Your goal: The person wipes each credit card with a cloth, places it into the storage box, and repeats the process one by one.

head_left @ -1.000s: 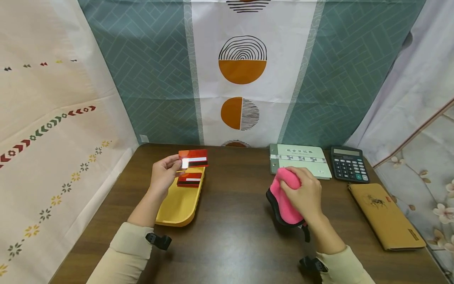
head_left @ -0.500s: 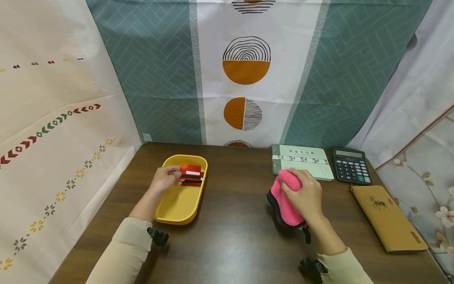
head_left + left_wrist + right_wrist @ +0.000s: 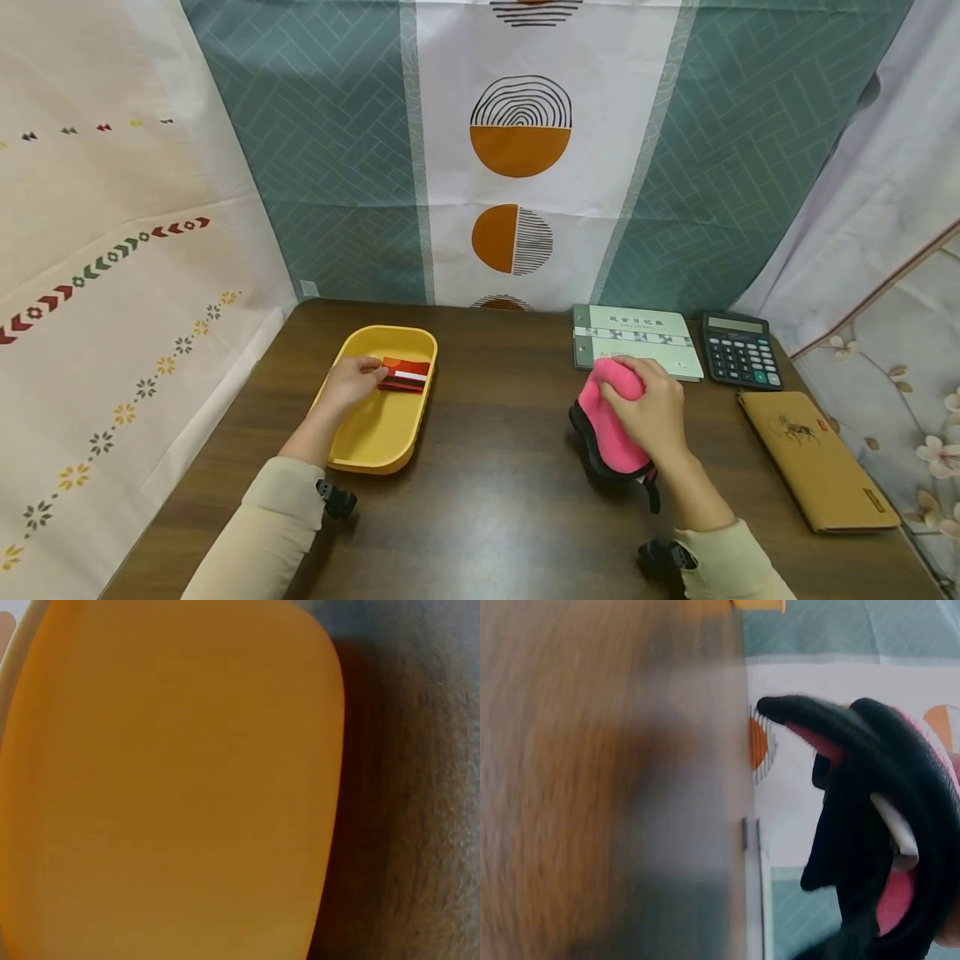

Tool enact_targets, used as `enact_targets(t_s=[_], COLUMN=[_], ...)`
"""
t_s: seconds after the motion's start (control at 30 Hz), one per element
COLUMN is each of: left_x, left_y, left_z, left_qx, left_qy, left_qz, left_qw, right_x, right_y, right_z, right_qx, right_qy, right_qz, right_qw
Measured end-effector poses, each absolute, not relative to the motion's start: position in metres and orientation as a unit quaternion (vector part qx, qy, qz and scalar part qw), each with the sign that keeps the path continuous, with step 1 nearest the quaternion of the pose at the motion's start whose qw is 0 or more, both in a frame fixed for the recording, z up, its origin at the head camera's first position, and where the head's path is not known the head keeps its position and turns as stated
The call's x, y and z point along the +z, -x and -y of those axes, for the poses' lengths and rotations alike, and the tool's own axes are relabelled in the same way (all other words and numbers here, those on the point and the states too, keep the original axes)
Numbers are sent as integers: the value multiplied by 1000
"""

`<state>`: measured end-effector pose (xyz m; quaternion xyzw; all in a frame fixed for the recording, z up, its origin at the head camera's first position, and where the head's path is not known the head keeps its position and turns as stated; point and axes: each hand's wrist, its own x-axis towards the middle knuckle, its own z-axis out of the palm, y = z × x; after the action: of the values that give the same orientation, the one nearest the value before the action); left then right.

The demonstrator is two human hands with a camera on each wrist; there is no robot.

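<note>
My left hand [image 3: 351,385] is inside the yellow tray [image 3: 431,400], thumb and fingertips at the left edge of a red card [image 3: 405,372] with a white strip. This card lies over at least one other red card, and the two are hard to tell apart. In the left wrist view only the yellow tray [image 3: 187,787] and the tabletop show; the fingers are outside it. Over the table at right, my right hand [image 3: 651,408] grips a pink pouch [image 3: 618,442] with black trim. The right wrist view shows the pouch's black edge [image 3: 892,742] gaping, with something whitish inside.
A pale green account book [image 3: 637,337] lies at the back right, beside a black calculator [image 3: 742,350]. Nearer the right edge is a tan zip wallet [image 3: 817,460]. Brown wooden tabletop [image 3: 487,433] stretches between the tray and the pouch. Curtains hang behind and at both sides.
My left hand has lowered the red card from above the tray onto the red card inside. My right hand has kept hold of the pouch, shifting only slightly.
</note>
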<state>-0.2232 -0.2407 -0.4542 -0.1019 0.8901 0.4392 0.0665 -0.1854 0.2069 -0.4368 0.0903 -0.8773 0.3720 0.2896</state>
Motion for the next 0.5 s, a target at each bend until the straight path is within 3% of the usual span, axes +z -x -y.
enact_targets(t_s=[0.17, 0.4, 0.5], left_x=[-452, -452, -450], left_y=[221, 215, 211], left_z=[237, 232, 229], left_qx=[396, 381, 380], left_qy=[95, 97, 90], left_qz=[-911, -917, -920], left_qw=[71, 57, 41], right_x=[-444, -454, -457], right_y=[197, 205, 205], right_z=[-227, -259, -268], right_qx=[374, 343, 296], right_qy=[-56, -7, 7], right_qz=[895, 938, 955], right_qw=[235, 54, 14])
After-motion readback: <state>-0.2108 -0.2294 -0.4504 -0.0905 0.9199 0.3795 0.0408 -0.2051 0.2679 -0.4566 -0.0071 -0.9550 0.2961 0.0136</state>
